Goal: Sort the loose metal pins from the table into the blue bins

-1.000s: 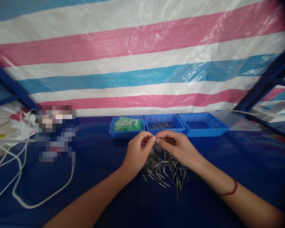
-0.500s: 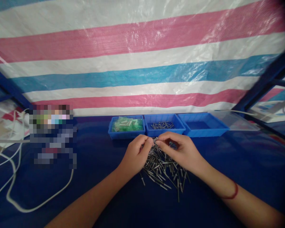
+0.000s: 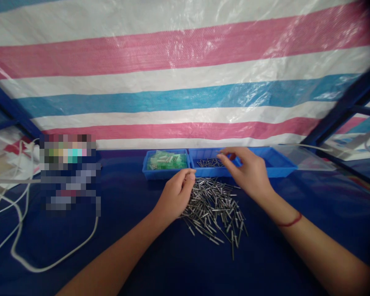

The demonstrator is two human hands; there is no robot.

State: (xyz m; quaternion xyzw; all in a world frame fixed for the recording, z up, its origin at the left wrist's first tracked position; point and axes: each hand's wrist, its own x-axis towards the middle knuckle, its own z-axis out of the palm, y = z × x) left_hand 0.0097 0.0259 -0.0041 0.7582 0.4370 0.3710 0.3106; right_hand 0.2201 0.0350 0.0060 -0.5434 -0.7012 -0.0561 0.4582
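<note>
A loose pile of blind rivets (image 3: 214,209), silver with long thin stems, lies on the blue tabletop. At the pile's left edge is my left hand (image 3: 176,195), its thumb closed against the curled fingers; whatever it holds is hidden. My right hand (image 3: 253,172) is over the right part of the middle blue bin (image 3: 231,170), thumb and forefinger pinched together. Anything between those fingertips is too small to make out. Several rivets (image 3: 208,163) lie inside that bin, partly covered by my right hand.
Left of the middle bin stands a blue bin (image 3: 166,174) with green and clear plastic packets. Another blue bin (image 3: 280,162) is on the right, beside a clear plastic sheet (image 3: 311,159). White cables (image 3: 33,270) loop across the left. A striped tarp (image 3: 185,96) hangs behind.
My right hand has left my left hand and moved up and right to the middle bin. My left hand has shifted slightly and stays closed. More of the rivet pile shows.
</note>
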